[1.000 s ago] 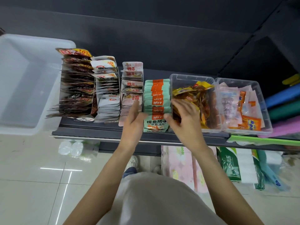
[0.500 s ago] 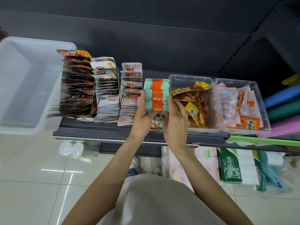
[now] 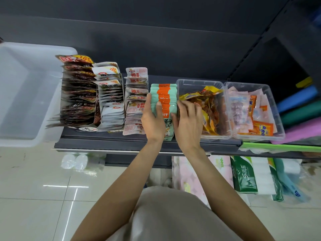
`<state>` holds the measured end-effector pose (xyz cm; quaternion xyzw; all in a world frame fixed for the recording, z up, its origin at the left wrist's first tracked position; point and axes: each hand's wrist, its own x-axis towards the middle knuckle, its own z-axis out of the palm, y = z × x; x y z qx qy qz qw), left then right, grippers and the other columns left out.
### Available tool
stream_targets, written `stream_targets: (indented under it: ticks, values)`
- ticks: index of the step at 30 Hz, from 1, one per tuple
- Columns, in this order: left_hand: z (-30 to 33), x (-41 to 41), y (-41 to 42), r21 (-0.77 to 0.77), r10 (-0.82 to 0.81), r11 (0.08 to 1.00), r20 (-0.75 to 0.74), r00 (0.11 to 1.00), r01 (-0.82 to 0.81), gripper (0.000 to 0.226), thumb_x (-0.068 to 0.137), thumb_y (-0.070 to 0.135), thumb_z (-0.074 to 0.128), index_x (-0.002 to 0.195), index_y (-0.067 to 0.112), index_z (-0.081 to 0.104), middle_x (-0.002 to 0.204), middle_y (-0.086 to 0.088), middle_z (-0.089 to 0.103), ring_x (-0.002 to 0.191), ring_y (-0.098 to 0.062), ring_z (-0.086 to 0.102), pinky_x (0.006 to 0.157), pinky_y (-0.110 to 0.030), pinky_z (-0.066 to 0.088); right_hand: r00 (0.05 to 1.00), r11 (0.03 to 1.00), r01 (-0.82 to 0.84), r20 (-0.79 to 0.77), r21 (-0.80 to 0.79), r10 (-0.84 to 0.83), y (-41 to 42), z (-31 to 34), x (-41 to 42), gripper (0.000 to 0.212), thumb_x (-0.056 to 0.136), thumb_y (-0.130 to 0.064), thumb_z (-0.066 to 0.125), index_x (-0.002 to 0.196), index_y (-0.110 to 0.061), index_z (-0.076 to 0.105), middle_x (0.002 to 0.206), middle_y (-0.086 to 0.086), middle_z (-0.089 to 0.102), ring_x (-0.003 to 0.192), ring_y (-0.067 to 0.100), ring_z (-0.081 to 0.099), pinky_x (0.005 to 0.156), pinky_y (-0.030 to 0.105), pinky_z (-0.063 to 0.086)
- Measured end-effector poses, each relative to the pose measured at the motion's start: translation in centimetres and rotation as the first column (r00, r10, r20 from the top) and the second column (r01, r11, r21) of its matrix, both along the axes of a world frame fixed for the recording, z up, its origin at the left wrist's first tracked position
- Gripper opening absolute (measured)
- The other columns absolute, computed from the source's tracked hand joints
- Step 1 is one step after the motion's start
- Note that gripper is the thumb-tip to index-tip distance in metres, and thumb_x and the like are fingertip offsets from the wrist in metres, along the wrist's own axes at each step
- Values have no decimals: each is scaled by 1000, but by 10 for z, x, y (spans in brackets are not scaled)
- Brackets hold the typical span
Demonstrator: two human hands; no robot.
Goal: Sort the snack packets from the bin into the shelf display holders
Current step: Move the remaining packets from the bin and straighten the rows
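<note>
Dark shelving backboard (image 3: 156, 40); glossy pale tiled floor (image 3: 34, 197).

Both forearms are bare from the elbow to the wrist; no sleeve reaches into the view. The left hand (image 3: 152, 120) and the right hand (image 3: 188, 122) carry no glove, no ring, no watch and no bracelet (as far as the backs of the hands show). The nails on the fingers (image 3: 158, 104) are short and without polish. Lower in the frame, the person wears a plain light beige garment (image 3: 166, 216) of smooth cloth, with no print or pocket visible.
</note>
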<state>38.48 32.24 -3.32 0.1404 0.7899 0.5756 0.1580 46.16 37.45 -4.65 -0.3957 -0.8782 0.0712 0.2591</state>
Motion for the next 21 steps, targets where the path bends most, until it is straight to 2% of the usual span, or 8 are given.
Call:
stream_targets:
  ticks: [3, 6, 11, 14, 15, 17, 19, 21]
  values:
    - [-6, 4, 1, 12, -17, 1000, -14, 1000, 17, 48, 100, 27, 40, 146, 18, 31, 137, -4, 52, 117, -14, 56, 83, -13, 48, 1000, 1000, 2, 28, -18, -1, -5, -4, 2, 43, 88, -24, 65, 126, -6, 58, 125, 11, 58, 112, 29, 50, 91, 38, 47]
    - [-7, 2, -2, 31, -60, 998, 34, 998, 59, 51, 101, 31, 37, 149, 23, 23, 143, 0, 45, 124, -13, 50, 96, -29, 48, 1000, 997, -5, 21, -77, 7, -7, -4, 2, 44, 88, -24, 64, 128, -6, 56, 128, 12, 56, 114, 31, 50, 94, 40, 47]
    - [-1, -4, -7, 62, -122, 992, 160, 980, 113, 50, 101, 30, 37, 149, 29, 23, 140, 7, 46, 121, -7, 47, 99, -27, 40, 993, 963, -114, -71, -242, 99, -7, 14, -1, 57, 90, -20, 61, 141, -5, 40, 132, 12, 54, 123, 28, 44, 100, 39, 41]
    - [-3, -8, -9, 71, -159, 986, 171, 972, 149, 50, 101, 30, 37, 149, 29, 22, 143, 5, 44, 126, -12, 46, 105, -35, 39, 973, 928, -155, -215, -339, 83, -4, 39, -4, 49, 95, -19, 52, 142, -12, 38, 134, 6, 54, 124, 18, 46, 100, 30, 42]
    - [-3, -8, -10, 76, -169, 985, 172, 970, 158, 50, 101, 30, 37, 149, 29, 22, 144, 5, 43, 127, -13, 45, 106, -37, 39, 963, 897, -171, -262, -407, 64, -3, 45, -6, 50, 97, -18, 49, 144, -14, 35, 140, 4, 49, 127, 16, 44, 102, 27, 40]
    - [-4, -9, -11, 82, -174, 983, 169, 970, 162, 49, 101, 30, 36, 149, 29, 22, 146, 5, 41, 129, -13, 43, 108, -40, 38, 955, 782, -221, -292, -583, 53, 3, 50, -16, 57, 99, -17, 44, 151, -18, 18, 154, 1, 29, 139, 12, 30, 109, 23, 32]
    - [-3, -8, -10, 77, -180, 983, 159, 971, 169, 49, 101, 30, 36, 149, 29, 22, 148, 5, 39, 132, -12, 40, 110, -40, 36, 953, 670, -264, -295, -694, 71, 8, 46, -28, 63, 101, -16, 40, 152, -19, 5, 159, -1, 11, 145, 14, 17, 115, 34, 28]
    - [-2, -8, -10, 72, -193, 980, 158, 968, 184, 49, 102, 29, 36, 149, 29, 22, 149, 6, 37, 134, -11, 38, 110, -38, 35, 961, 656, -256, -262, -710, 92, 8, 42, -35, 64, 101, -17, 40, 152, -19, 2, 160, 0, 8, 146, 16, 14, 115, 39, 29]
